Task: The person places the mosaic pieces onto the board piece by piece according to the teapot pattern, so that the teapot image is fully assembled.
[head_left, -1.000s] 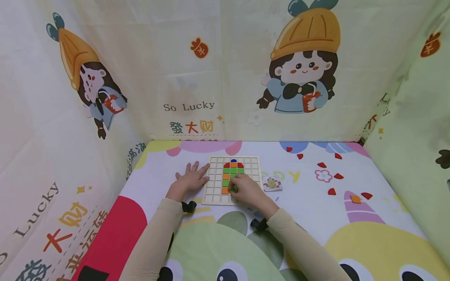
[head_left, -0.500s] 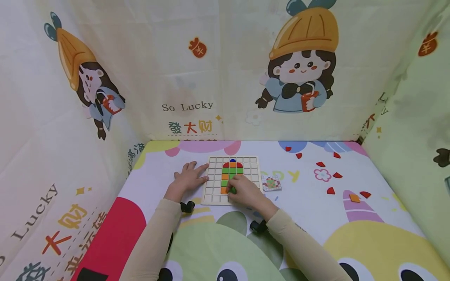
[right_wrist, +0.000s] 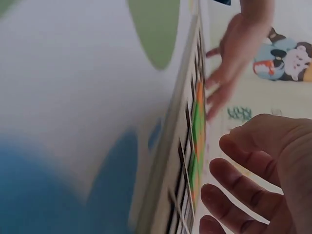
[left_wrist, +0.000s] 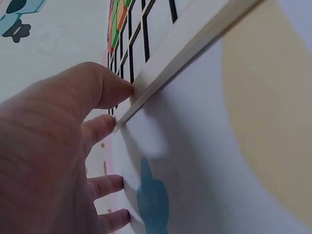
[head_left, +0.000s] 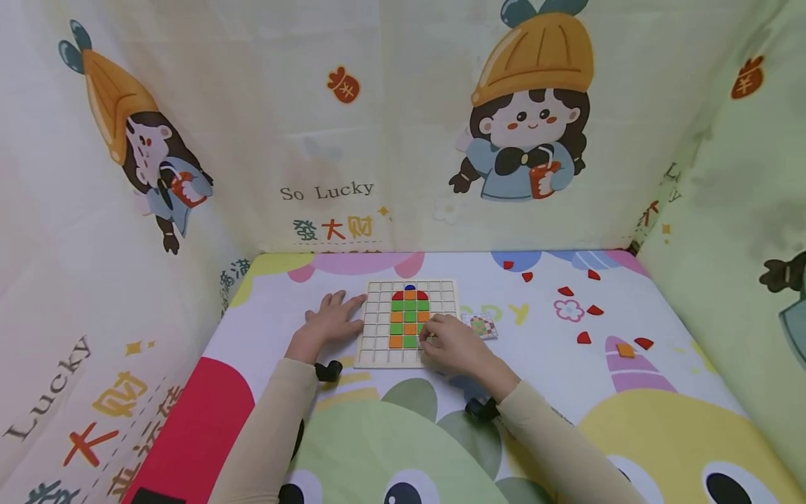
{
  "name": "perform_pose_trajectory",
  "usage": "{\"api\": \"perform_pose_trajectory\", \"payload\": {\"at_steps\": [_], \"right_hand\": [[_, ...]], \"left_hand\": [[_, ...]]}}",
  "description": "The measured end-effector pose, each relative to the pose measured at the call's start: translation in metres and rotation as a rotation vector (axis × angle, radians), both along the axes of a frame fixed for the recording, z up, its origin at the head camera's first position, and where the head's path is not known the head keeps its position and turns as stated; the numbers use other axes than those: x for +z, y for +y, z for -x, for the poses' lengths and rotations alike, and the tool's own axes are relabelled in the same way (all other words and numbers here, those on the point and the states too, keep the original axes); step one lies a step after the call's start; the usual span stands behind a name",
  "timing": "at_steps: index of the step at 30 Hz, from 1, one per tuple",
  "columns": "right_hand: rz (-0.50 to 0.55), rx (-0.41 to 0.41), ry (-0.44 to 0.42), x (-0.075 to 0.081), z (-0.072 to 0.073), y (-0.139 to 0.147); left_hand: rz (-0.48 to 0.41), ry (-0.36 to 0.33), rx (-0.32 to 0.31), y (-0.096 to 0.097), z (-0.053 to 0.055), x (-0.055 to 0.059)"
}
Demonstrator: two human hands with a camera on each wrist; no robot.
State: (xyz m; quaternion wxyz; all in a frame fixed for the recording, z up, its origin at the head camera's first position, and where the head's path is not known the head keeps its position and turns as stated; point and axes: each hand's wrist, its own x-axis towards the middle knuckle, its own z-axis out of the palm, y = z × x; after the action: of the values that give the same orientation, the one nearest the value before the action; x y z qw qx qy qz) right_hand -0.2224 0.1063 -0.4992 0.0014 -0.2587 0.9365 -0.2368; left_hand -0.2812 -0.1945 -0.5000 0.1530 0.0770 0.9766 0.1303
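Note:
A wooden grid board (head_left: 376,355) lies on the printed table cover, with green, orange, red and blue pieces set in its middle cells. My left hand (head_left: 325,326) is spread at the board's left side. In the left wrist view, its thumb (left_wrist: 117,92) and index fingertip touch the board's edge. Over the board's right part, my right hand (head_left: 462,350) has loosely bent fingers. No piece shows between them in the right wrist view, where the fingers (right_wrist: 236,180) stand apart. A green square tile (head_left: 410,341) sits in the lowest filled row. My right hand hides some cells.
Right beside the board lies a small pattern card (head_left: 483,325), partly behind my right hand. Several red quarter-round pieces (head_left: 595,310) are scattered at the table's right, with an orange square tile (head_left: 625,350) near them. Printed cloth walls (head_left: 415,231) surround the table's back and sides.
My right hand has let go of the green tile, which now sits in the lowest filled row, and has shifted right. The left hand stays at the board's edge. The head view has turned slightly.

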Motion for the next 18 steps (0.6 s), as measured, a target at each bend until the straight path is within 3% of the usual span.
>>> {"api": "perform_pose_trajectory", "payload": {"at_steps": [4, 12, 18], "right_hand": [[0.019, -0.094, 0.023, 0.005, -0.010, 0.043], [-0.040, -0.313, 0.050, 0.006, -0.036, 0.171], [-0.105, -0.394, 0.020, 0.016, -0.052, 0.253]], "left_hand": [[-0.008, -0.011, -0.004, 0.001, 0.000, 0.001], [-0.012, -0.018, -0.015, -0.003, 0.000, 0.001], [-0.015, -0.032, -0.007, -0.002, 0.000, 0.003]]}}
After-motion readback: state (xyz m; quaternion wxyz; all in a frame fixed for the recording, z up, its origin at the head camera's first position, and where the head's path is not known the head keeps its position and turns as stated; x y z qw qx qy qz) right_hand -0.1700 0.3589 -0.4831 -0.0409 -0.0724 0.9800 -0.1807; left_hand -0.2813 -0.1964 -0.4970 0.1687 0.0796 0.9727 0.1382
